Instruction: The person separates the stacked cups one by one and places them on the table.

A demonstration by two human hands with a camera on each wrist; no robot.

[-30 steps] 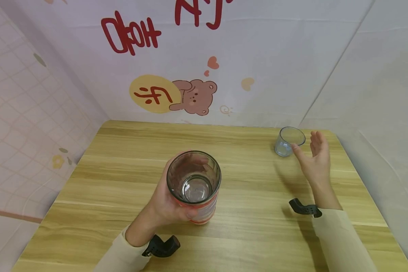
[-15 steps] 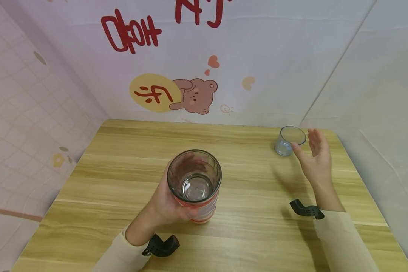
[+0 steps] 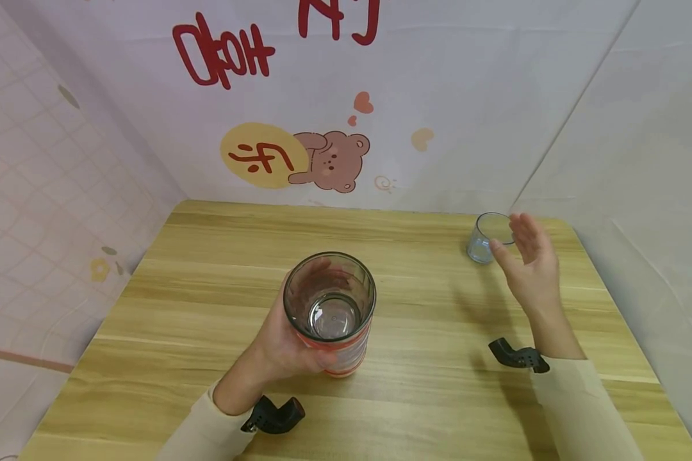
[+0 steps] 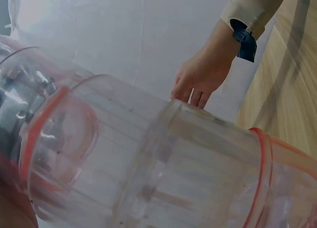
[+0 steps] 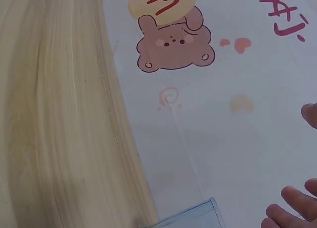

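My left hand (image 3: 282, 342) grips a tall clear cup (image 3: 348, 358) with red bands and a dark rim, its mouth facing up towards the head camera. In the left wrist view its clear wall (image 4: 198, 159) fills the foreground; whether it is one cup or a nested stack I cannot tell. At the back right of the table a small bluish clear glass (image 3: 480, 246) stands upright. My right hand (image 3: 533, 272) hovers at that glass's right side, thumb and fingers spread apart, partly covering its rim. A corner of the bluish glass (image 5: 193, 219) shows in the right wrist view, apart from the fingers.
The wooden table (image 3: 207, 282) reaches back to a white cloth wall (image 3: 467, 96) printed with a bear and red characters. More pale cloth (image 3: 640, 160) borders the right side. A black camera mount (image 3: 273, 416) sits on the left wrist, another mount (image 3: 516, 354) on the right.
My right hand has shifted slightly left, and its fingers now overlap the small glass's rim in the head view. The left hand and its cup have stayed nearly still.
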